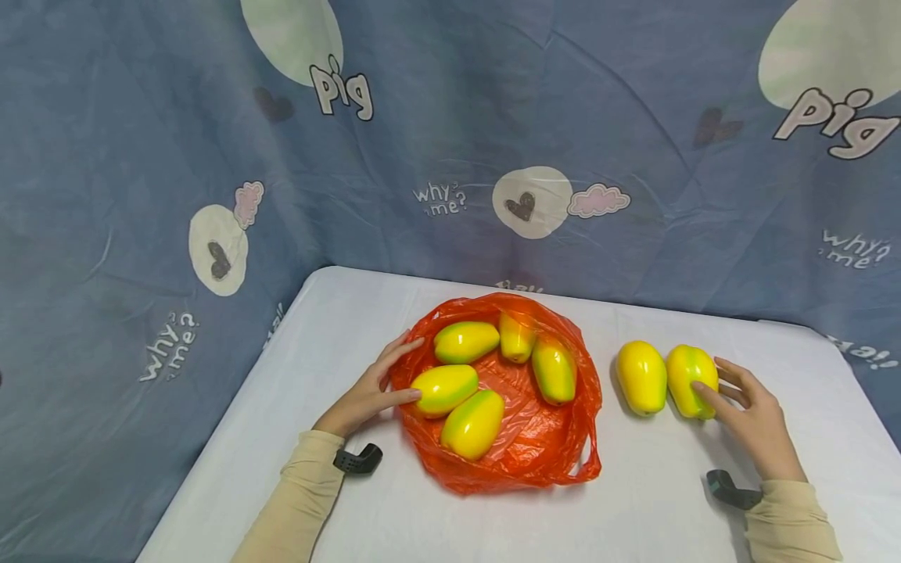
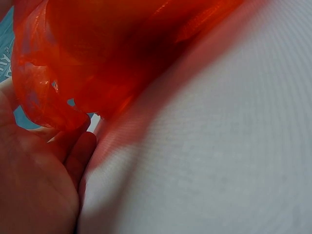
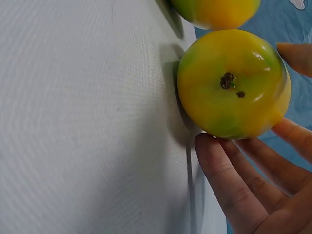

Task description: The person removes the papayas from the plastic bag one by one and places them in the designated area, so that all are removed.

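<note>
A red plastic bag [image 1: 517,438] lies wide open on the table with several glossy yellow-green papayas [image 1: 473,424] inside. My left hand [image 1: 371,395] holds the bag's left rim, thumb and forefinger over the edge, thumb tip by a papaya. In the left wrist view other fingers [image 2: 82,156] lie against the bag's outside. Right of the bag, two papayas stand side by side. My right hand [image 1: 753,418] grips the right-hand papaya [image 3: 234,85], thumb on one side and fingertips on the other. The other papaya [image 1: 641,378] is untouched.
The table [image 1: 655,485] has a white cover. A blue patterned curtain [image 1: 450,141] hangs behind it and along the left side. A bag handle loop [image 1: 590,463] sticks out at the bag's front right. Black wrist cameras [image 1: 732,490] sit on both wrists.
</note>
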Demonstrator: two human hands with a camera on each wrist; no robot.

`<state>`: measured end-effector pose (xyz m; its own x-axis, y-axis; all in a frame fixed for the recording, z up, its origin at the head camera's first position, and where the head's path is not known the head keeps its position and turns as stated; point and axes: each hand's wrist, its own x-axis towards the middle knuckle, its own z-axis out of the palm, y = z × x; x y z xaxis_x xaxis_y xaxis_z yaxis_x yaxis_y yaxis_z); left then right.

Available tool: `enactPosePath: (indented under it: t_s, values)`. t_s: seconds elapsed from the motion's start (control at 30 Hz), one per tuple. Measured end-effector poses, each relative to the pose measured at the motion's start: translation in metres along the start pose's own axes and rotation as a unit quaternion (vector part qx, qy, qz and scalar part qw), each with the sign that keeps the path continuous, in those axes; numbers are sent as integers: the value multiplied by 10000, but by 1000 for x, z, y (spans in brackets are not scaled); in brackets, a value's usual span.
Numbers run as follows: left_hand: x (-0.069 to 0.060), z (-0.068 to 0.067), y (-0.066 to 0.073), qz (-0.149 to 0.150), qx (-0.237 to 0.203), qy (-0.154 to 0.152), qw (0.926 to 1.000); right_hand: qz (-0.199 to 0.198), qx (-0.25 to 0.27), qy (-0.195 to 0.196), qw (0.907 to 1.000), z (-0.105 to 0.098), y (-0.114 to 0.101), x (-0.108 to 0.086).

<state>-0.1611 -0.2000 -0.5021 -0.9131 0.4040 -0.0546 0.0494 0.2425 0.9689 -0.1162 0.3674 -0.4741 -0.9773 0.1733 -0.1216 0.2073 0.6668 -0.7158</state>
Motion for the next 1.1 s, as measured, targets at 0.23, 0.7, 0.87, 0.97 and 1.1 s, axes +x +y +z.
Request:
enactPosePath:
  t_s: [0.23,0.7,0.87,0.97,1.1]
  values:
    - [0,-1,-2,-22,51,34,10000,-7,68,3,10000,1,-1,0]
    - [1,0,-3,-70,148,46,9999,-122,-49,87,9999,2,-1,-1]
    - [2,-1,-4,-65,126,43,9999,-108,68,93,9999,2,-2,-1]
    - [2,-1,-4,-73,101,38,9999,-128,100,149,9998,2,-2,-1]
    - [1,-1,-4,-76,90,28,9999,-146,63,197,9997,1,-1,-1]
